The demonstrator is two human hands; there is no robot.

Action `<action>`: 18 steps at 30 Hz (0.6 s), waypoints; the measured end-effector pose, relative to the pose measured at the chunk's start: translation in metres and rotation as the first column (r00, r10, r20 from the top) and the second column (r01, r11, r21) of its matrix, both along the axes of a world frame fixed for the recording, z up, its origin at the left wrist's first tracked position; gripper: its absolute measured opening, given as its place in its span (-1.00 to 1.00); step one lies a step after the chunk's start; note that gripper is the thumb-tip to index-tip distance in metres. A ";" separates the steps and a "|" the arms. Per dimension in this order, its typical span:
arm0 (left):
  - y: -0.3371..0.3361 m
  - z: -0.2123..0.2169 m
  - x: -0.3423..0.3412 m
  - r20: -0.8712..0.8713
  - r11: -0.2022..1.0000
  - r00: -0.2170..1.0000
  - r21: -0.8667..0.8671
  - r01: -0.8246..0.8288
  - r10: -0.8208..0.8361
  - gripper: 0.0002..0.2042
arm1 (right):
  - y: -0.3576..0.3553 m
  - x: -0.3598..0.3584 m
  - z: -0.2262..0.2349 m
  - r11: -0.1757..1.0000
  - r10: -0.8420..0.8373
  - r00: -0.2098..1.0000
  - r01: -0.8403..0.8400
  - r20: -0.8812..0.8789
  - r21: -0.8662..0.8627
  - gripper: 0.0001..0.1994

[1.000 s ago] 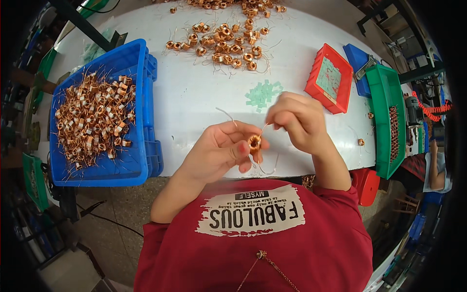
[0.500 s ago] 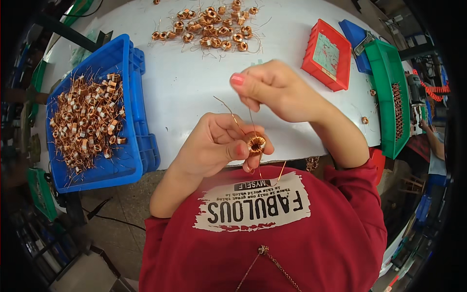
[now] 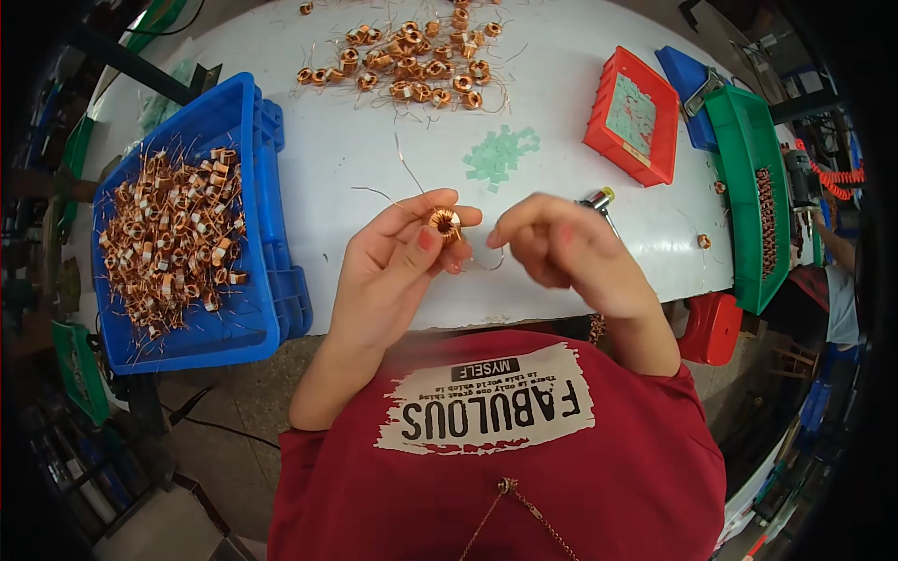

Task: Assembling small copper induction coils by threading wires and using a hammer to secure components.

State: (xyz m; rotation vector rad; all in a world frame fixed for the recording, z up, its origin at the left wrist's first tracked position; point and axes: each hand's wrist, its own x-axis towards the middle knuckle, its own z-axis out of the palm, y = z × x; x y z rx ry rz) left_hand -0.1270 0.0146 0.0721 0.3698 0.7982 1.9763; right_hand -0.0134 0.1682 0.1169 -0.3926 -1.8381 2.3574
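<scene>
Between the thumb and fingers of my left hand is a small ring-shaped copper coil, its hole facing up. Two loose wire ends stick out from it toward the far left. My right hand, slightly blurred, is just right of the coil with its fingers curled. A thin copper wire curves from the coil's lower side up to those fingertips, which appear to pinch its end. Beyond the hands lies a small pile of pale green square pieces.
Many finished-looking coils fill a blue crate on the left. More wound coils lie at the far side of the white table. On the right stand a red tray and a green bin. A yellow-ended tool lies behind my right hand.
My left hand has moved the coil up and left, away from my shirt. The right hand has come down from above the coil to its right side, uncovering the green pieces.
</scene>
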 end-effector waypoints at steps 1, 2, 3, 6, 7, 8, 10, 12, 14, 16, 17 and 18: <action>0.001 -0.001 0.000 -0.054 0.999 0.998 -0.014 -0.036 0.035 -0.60 | -0.003 0.003 0.000 0.997 0.071 0.997 -0.071 -0.018 -0.032 -0.73; 0.001 -0.002 0.000 -0.108 0.997 0.992 -0.026 -0.072 0.069 -0.59 | -0.003 0.003 0.000 0.988 0.141 0.989 -0.143 -0.039 -0.063 -0.73; 0.001 -0.001 0.000 -0.109 0.997 0.992 -0.029 -0.072 0.068 -0.59 | -0.001 0.004 -0.001 0.988 0.141 0.989 -0.143 -0.039 -0.066 -0.73; 0.001 -0.001 0.000 -0.142 0.995 0.989 -0.082 -0.054 0.042 -0.61 | 0.009 0.000 -0.008 0.902 0.363 0.932 -0.356 -0.017 -0.246 -0.71; 0.001 -0.001 0.000 -0.153 0.994 0.988 -0.099 -0.049 0.033 -0.62 | 0.010 0.000 -0.009 0.856 0.434 0.901 -0.419 -0.019 -0.303 -0.70; 0.001 -0.002 0.000 -0.154 0.993 0.987 -0.102 -0.054 0.038 -0.62 | 0.010 0.000 -0.008 0.853 0.439 0.898 -0.423 -0.021 -0.306 -0.70; 0.000 -0.008 -0.002 -0.136 0.993 0.989 -0.104 -0.063 0.049 -0.60 | 0.006 0.000 0.001 0.919 0.340 0.938 -0.315 0.071 -0.235 -0.74; -0.001 -0.013 -0.003 -0.118 0.992 0.992 -0.105 -0.068 0.056 -0.59 | 0.000 0.002 0.007 0.968 0.225 0.962 -0.202 0.154 -0.151 -0.77; 0.001 -0.014 -0.002 -0.080 0.995 0.995 -0.080 -0.063 0.056 -0.59 | -0.008 0.003 0.000 0.972 0.206 0.979 -0.204 -0.006 0.115 -0.79; 0.001 -0.015 0.004 0.001 0.998 0.998 -0.031 -0.056 0.056 -0.58 | -0.019 0.007 -0.011 0.807 0.276 0.912 -0.048 -0.303 0.589 -0.84; 0.001 -0.016 0.007 0.042 0.998 0.998 -0.008 -0.055 0.055 -0.58 | -0.022 0.009 -0.016 0.653 0.356 0.837 0.095 -0.415 0.751 -0.86; 0.001 -0.017 0.007 0.042 0.999 0.998 -0.008 -0.049 0.049 -0.58 | -0.020 0.010 -0.019 0.653 0.352 0.839 0.098 -0.415 0.751 -0.86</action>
